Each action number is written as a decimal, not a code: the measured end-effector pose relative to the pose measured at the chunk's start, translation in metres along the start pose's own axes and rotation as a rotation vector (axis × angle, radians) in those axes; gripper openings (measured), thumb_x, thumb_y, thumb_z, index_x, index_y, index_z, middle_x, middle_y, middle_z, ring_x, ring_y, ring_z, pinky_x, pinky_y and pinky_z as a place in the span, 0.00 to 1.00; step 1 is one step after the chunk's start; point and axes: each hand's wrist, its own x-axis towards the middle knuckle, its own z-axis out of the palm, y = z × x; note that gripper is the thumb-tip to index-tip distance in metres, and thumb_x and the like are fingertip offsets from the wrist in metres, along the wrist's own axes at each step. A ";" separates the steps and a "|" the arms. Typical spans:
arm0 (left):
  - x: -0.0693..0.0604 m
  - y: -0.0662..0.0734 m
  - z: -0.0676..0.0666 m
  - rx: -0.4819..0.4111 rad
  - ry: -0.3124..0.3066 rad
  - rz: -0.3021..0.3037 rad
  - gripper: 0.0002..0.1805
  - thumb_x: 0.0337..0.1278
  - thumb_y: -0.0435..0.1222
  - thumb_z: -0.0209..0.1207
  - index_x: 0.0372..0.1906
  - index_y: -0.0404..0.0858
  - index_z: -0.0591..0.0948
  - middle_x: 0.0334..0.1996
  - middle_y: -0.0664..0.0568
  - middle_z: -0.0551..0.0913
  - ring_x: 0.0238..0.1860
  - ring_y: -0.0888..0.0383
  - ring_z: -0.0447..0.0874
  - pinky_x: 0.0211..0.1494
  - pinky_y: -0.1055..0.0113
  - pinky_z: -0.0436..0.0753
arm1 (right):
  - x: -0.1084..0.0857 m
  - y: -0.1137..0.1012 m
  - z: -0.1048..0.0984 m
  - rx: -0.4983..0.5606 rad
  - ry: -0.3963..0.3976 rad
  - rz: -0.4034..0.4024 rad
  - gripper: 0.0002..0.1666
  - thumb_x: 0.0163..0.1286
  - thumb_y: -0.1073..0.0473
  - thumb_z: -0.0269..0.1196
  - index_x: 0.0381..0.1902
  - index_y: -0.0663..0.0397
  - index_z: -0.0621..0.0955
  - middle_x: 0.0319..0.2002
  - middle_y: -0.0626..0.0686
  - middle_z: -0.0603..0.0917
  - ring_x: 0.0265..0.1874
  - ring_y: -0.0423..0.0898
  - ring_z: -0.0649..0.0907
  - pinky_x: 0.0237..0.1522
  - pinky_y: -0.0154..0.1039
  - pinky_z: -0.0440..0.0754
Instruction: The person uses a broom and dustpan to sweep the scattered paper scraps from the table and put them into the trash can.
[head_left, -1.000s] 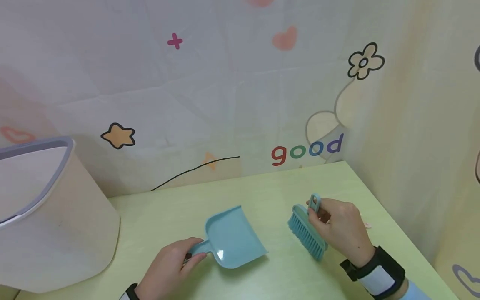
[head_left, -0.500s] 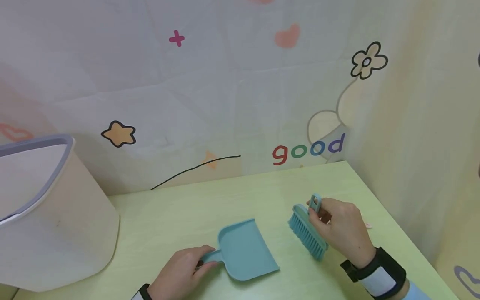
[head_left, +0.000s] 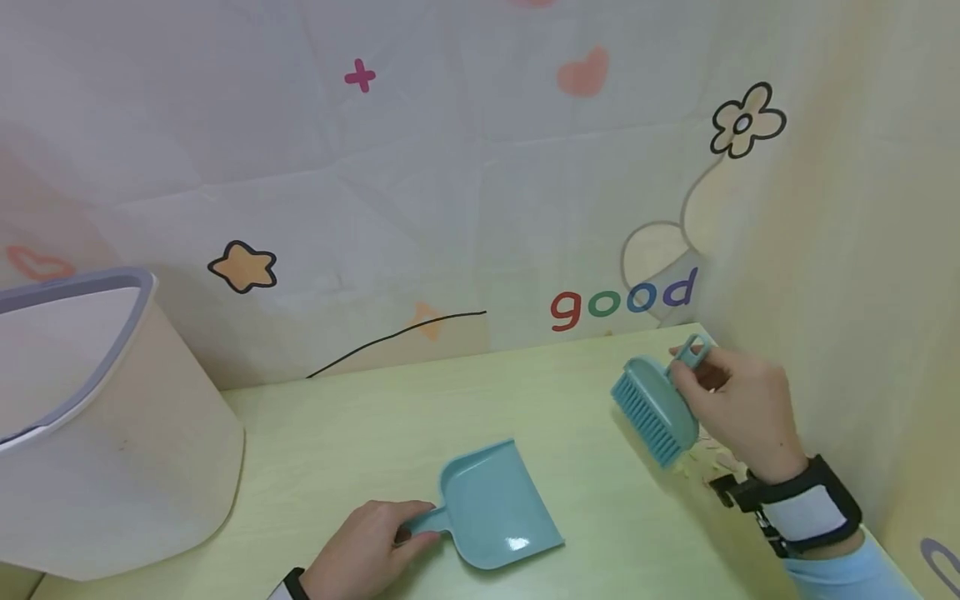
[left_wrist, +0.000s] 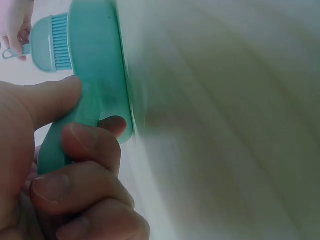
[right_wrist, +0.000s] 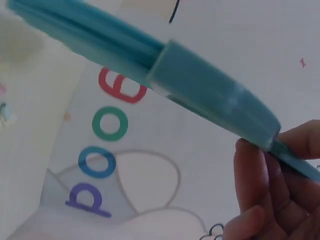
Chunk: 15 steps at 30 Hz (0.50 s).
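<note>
A blue-green dustpan (head_left: 498,504) is at the table's near middle, its wide lip facing right. My left hand (head_left: 375,546) grips its short handle, thumb on one side and fingers curled under in the left wrist view. At the right, my right hand (head_left: 750,408) pinches the looped handle of a matching brush (head_left: 656,408), its bristles pointing down and left. The brush looks raised off the table, with its bristles free of any surface in the right wrist view. Small pale scraps (head_left: 708,457) lie behind it, partly hidden by the brush and wrist.
A white bin (head_left: 150,467) with a grey rim stands at the left of the pale green table (head_left: 360,433). A printed cloth (head_left: 412,192) hangs along the back and the right side.
The dustpan has slid right and nearer with my left hand. My right hand has lifted the brush up and to the right, exposing more of the scraps.
</note>
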 end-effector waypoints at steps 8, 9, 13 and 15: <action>0.000 -0.001 0.001 -0.022 -0.004 -0.018 0.05 0.67 0.50 0.66 0.38 0.55 0.85 0.20 0.68 0.70 0.23 0.72 0.65 0.28 0.74 0.67 | 0.010 0.045 -0.015 -0.193 0.130 0.010 0.09 0.61 0.64 0.72 0.28 0.67 0.88 0.21 0.64 0.87 0.17 0.58 0.85 0.17 0.24 0.60; 0.000 -0.001 0.001 -0.026 -0.003 -0.018 0.05 0.67 0.49 0.66 0.38 0.55 0.85 0.20 0.68 0.70 0.23 0.73 0.64 0.28 0.75 0.67 | 0.010 0.048 -0.015 -0.207 0.132 0.007 0.09 0.62 0.64 0.72 0.28 0.68 0.88 0.22 0.65 0.87 0.19 0.63 0.86 0.18 0.24 0.60; -0.001 0.000 0.001 -0.030 -0.002 -0.028 0.05 0.67 0.49 0.66 0.39 0.55 0.85 0.19 0.68 0.69 0.22 0.73 0.64 0.27 0.75 0.65 | 0.008 0.059 -0.009 -0.253 0.095 0.024 0.09 0.62 0.65 0.72 0.31 0.70 0.88 0.24 0.67 0.87 0.21 0.64 0.86 0.19 0.31 0.65; -0.001 -0.001 0.001 -0.032 -0.002 -0.032 0.06 0.67 0.50 0.66 0.40 0.55 0.86 0.20 0.68 0.69 0.22 0.73 0.64 0.27 0.75 0.66 | 0.005 0.063 -0.004 -0.259 0.050 0.043 0.09 0.62 0.65 0.73 0.31 0.70 0.88 0.25 0.66 0.87 0.22 0.63 0.86 0.20 0.36 0.67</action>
